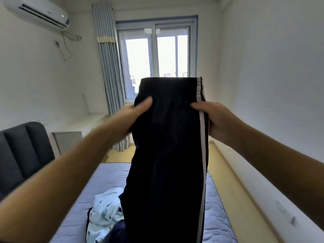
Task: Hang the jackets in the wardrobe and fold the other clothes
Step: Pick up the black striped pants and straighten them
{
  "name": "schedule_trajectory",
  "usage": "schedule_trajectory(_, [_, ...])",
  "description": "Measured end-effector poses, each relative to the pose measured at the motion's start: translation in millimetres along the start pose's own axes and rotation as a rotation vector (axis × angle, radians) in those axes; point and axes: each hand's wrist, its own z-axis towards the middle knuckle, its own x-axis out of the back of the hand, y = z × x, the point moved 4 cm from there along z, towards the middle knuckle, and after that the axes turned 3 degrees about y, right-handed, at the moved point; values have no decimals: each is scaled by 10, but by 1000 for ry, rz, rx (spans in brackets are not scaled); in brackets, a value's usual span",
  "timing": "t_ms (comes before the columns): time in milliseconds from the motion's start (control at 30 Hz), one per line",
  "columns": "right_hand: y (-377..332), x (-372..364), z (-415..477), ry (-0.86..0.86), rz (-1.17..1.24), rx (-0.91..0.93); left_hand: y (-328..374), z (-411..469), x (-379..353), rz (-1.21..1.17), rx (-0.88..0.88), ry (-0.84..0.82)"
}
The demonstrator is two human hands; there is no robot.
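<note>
Dark navy track pants (168, 155) with a white side stripe hang upright in front of me, waistband at the top, legs dropping toward the bed. My left hand (135, 116) pinches the left edge just below the waistband. My right hand (213, 118) grips the right edge at the stripe. On the bed below lies a crumpled light blue patterned garment (105, 211), with a dark piece of clothing (119, 230) beside it, partly hidden by the pants.
A bed with a lavender quilted mattress (217, 216) fills the foreground, its dark grey headboard (22, 155) at the left. A window (156, 58) and blue curtain (108, 76) stand ahead. A white nightstand (68, 141) sits by the headboard. A strip of yellow floor (233, 186) runs along the right wall.
</note>
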Motion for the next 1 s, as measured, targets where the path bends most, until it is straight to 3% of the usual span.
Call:
schedule_trajectory(67, [61, 21, -13, 57, 61, -22, -359, -60, -105, -50, 125, 25])
schedule_trajectory(133, [169, 50, -39, 38, 101, -61, -427, -56, -117, -151, 99, 102])
schedule_trajectory(267, [803, 120, -295, -209, -91, -312, -425, -24, -164, -265, 110, 77])
schedule_trajectory(433, [1009, 298, -343, -48, 188, -301, -698, 46, -178, -334, 233, -31])
schedule_trajectory(600, [1269, 319, -366, 15, 300, -386, -1679, -281, -466, -329, 449, -246])
schedule_trajectory(733, [1618, 487, -397, 90, 242, -551, -2067, -325, -443, -432, 439, -120])
schedule_trajectory(1000, [2098, 719, -167, 95, 171, -694, -2412, 11, -480, -341, 612, -80])
